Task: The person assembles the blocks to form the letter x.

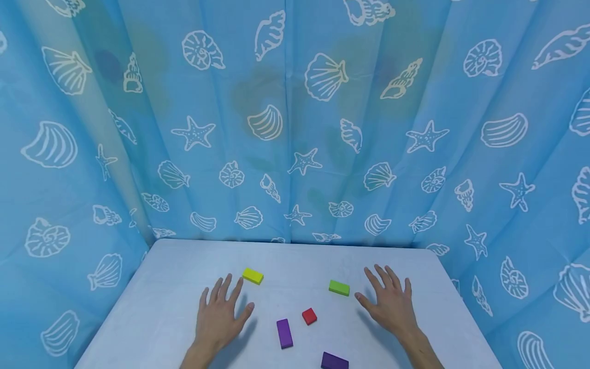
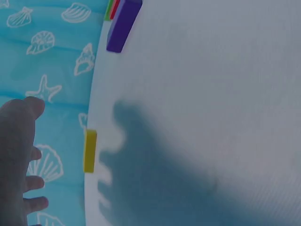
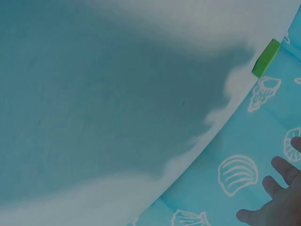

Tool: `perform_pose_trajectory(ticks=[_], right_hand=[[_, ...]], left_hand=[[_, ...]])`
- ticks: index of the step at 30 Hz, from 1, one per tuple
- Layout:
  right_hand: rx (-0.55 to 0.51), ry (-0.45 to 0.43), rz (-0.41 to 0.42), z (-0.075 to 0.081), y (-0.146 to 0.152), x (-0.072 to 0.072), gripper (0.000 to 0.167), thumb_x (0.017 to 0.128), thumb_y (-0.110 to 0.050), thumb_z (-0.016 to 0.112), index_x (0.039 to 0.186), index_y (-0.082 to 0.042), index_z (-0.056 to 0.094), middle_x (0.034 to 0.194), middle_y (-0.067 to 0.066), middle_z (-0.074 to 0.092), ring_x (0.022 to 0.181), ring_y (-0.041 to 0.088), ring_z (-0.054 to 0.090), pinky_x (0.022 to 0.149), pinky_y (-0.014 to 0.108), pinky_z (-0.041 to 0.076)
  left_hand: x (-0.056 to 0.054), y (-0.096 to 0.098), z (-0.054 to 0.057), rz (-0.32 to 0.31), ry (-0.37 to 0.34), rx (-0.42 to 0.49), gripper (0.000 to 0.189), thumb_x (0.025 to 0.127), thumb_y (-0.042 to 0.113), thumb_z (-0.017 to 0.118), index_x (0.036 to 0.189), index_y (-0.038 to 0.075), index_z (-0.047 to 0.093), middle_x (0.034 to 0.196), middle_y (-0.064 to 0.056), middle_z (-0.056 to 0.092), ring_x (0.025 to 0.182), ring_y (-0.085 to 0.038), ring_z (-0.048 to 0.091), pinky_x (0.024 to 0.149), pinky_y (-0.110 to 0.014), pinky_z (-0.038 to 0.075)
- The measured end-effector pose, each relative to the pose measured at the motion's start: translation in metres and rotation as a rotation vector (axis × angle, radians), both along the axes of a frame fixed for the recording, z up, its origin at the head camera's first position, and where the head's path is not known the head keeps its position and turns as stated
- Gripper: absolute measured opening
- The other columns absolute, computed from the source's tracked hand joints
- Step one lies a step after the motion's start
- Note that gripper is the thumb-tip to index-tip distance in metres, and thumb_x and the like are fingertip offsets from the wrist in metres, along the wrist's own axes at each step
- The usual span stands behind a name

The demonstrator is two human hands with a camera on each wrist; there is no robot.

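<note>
My left hand [image 1: 218, 319] hovers over the left part of the white table with fingers spread, holding nothing. Just beyond its fingertips lies a yellow block [image 1: 253, 275]. On the right side my right hand [image 1: 391, 306] is likewise spread above the surface, its grasp empty. A lime green block [image 1: 339, 288] rests to the left of its fingers. Between the hands are a small red block [image 1: 309, 316] and a purple block [image 1: 285, 333]. A dark purple block [image 1: 335, 361] lies closest to the front, cut by the lower image edge.
The white table [image 1: 180, 266] has rounded back corners. A blue curtain [image 1: 286, 118] with white seashell and starfish drawings hangs behind it and along both sides. Each hand casts a soft shadow on the tabletop, large in both wrist views.
</note>
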State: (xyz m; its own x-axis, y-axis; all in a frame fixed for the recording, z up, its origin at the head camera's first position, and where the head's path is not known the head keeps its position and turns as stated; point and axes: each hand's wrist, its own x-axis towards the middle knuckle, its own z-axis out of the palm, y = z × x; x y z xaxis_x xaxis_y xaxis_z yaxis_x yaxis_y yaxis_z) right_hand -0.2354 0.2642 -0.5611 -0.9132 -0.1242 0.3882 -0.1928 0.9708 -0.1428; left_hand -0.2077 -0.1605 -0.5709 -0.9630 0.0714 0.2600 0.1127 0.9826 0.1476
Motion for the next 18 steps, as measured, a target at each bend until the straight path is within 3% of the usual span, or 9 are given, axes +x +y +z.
perform_pose_trajectory(ticks=[9, 18], right_hand=[[0.009, -0.017, 0.06, 0.0, -0.018, -0.001, 0.066, 0.087, -0.055, 0.071, 0.141, -0.02, 0.058, 0.142, 0.012, 0.054, 0.135, 0.037, 0.042, 0.102, 0.072, 0.03], [-0.034, -0.132, 0.048, 0.002, -0.039, -0.001, 0.057, 0.086, -0.052, 0.073, 0.136, -0.028, 0.062, 0.124, 0.007, 0.061, 0.119, 0.03, 0.051, 0.093, 0.063, 0.041]], left_hand=[[0.004, 0.019, 0.006, -0.008, -0.071, 0.015, 0.072, 0.091, 0.066, 0.057, 0.147, 0.021, 0.052, 0.148, -0.014, 0.049, 0.132, -0.036, 0.047, 0.106, -0.063, 0.035], [0.004, 0.028, 0.008, 0.003, -0.095, 0.068, 0.068, 0.089, 0.062, 0.063, 0.142, 0.02, 0.058, 0.131, -0.009, 0.056, 0.113, -0.029, 0.055, 0.096, -0.055, 0.044]])
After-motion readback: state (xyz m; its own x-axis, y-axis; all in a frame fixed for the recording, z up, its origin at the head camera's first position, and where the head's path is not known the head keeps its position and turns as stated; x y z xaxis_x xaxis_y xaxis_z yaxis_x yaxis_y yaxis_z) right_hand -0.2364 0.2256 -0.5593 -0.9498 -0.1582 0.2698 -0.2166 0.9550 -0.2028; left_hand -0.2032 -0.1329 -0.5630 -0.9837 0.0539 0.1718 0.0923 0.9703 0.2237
